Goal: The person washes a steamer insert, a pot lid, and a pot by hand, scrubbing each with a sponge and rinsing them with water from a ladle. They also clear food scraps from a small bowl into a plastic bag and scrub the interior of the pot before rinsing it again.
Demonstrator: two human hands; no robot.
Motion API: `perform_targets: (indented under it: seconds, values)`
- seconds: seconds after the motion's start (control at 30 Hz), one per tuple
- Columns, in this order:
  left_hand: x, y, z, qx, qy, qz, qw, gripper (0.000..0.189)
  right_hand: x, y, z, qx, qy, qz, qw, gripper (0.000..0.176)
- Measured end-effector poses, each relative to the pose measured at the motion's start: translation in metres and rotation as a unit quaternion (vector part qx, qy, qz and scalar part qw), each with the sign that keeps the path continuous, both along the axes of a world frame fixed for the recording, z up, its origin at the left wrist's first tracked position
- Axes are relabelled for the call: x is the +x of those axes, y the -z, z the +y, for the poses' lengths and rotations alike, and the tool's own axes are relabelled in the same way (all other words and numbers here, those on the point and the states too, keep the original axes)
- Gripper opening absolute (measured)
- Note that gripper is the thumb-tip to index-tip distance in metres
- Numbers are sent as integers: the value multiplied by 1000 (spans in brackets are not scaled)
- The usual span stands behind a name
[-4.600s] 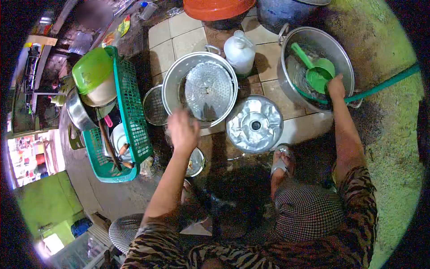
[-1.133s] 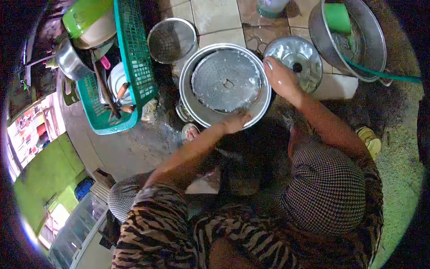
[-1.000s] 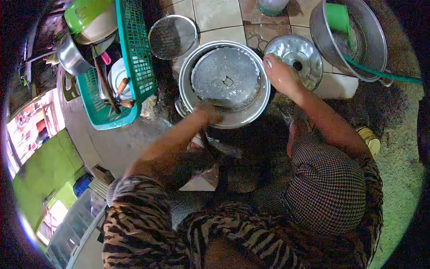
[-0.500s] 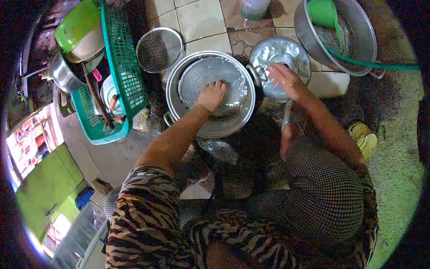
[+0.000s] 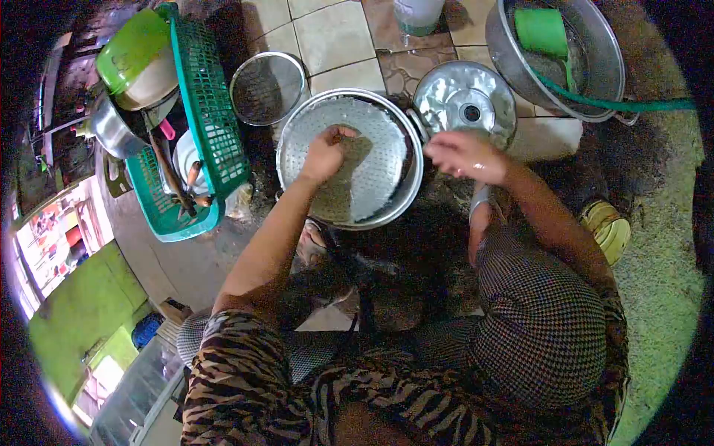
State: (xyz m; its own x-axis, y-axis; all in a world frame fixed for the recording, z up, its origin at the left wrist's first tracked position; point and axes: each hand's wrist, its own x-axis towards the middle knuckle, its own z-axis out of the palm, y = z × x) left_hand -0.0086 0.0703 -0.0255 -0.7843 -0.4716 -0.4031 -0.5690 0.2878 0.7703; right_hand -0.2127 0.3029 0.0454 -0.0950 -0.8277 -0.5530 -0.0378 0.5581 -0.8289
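Observation:
A large metal pot (image 5: 418,167) stands on the floor in front of me. Inside it lies a round perforated steamer plate (image 5: 379,175), shiny and wet, covering most of the opening. My left hand (image 5: 325,158) is over the plate, its fingers curled in; whether anything is between them is hidden. A hand-shaped shadow falls on the plate beside it. To the right of the pot, my right hand (image 5: 476,158) is wet and blurred, near the pot's side handle and in front of a round metal lid (image 5: 439,93).
A mesh strainer (image 5: 268,88) lies left of the pot. Farther left, a teal basket (image 5: 182,230) holds bowls and utensils. At upper right, a metal basin (image 5: 610,70) contains a green dipper (image 5: 541,32) and a green hose (image 5: 654,106). A pale bucket (image 5: 418,15) stands behind.
My left hand has shifted left, with its fingers curled. The perforated plate shows larger and fills more of the pot. My right hand has dropped from over the lid. The dipper has shifted in the basin.

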Motion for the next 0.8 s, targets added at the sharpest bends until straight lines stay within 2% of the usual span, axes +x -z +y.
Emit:
perform_targets:
  seconds: [0.03, 0.07, 0.1, 0.17, 0.2, 0.23, 0.27, 0.3, 0.33, 0.37, 0.4, 0.43, 0.47, 0.5, 0.53, 0.57, 0.6, 0.63, 0.67, 0.7, 0.77, 0.8]
  values:
    - [-1, -6, -2, 109, -50, 0, 993, 30, 5, -1, -5, 23, -81, -10, 996, 42]
    - [-2, -11, -1, 218, -99, 0, 971, 28, 13, 7, -7, 10, -166, 76, 983, 48]
    - [-2, -12, 1, 217, -100, 2, 971, 28, 25, 8, -11, 1, -186, 105, 977, 50]
    - [0, -13, 10, 396, -225, 43, 889, 28, 42, 4, -12, 27, -63, -36, 997, 45]
    - [-1, -24, 16, 438, -242, 46, 865, 28, 43, 5, -13, 25, -66, -38, 997, 45]
    - [0, -36, 22, 477, -260, 49, 838, 29, 43, 6, -14, 45, -10, -58, 997, 41]
    - [6, -29, 27, 542, -342, 63, 765, 27, 44, 7, -16, 63, 48, -76, 994, 40]
    - [13, -18, 31, 599, -416, 78, 680, 26, 46, 8, -20, 59, 46, -76, 994, 40]
    - [19, -14, 37, 657, -415, 118, 618, 24, 48, 10, -22, -3, 90, -45, 995, 38]
    - [21, -8, 43, 658, -415, 118, 617, 24, 49, 12, -22, -63, 135, -14, 989, 36]
    - [20, -7, 51, 665, -418, 138, 603, 24, 50, 11, -24, -143, 98, 86, 981, 29]
    - [19, -6, 58, 672, -423, 156, 588, 25, 51, 16, -25, -139, 99, 85, 982, 29]
    - [16, -5, 61, 637, -427, 146, 625, 22, 53, 24, -27, -177, 107, 105, 973, 24]
    - [16, -2, 60, 638, -427, 146, 624, 22, 53, 24, -31, -215, 114, 128, 961, 19]
    - [15, 1, 60, 346, -303, 87, 884, 23, 52, 18, -31, -138, 119, 70, 981, 12]
    - [16, 4, 59, -7, -126, 13, 992, 24, 53, 21, -35, -138, 119, 71, 981, 12]
    - [8, -30, 50, -229, 93, -83, 965, 37, 52, 28, -41, -153, 132, 108, 973, 11]
    - [13, -28, 38, -228, 93, -84, 965, 37, 52, 31, -45, -168, 144, 143, 965, 10]
    - [14, -22, 20, -392, 187, -104, 895, 44, 51, 33, -49, -168, 145, 142, 965, 10]
    - [14, -15, 1, -540, 273, -119, 787, 50, 50, 32, -53, -161, 141, 149, 965, 9]
    - [24, -9, -38, -587, 472, -270, 600, 56, 54, 34, -51, -149, 137, 153, 967, 8]
    - [47, 32, -59, -578, 507, -245, 590, 56, 55, 36, -50, -166, 145, 153, 963, 7]
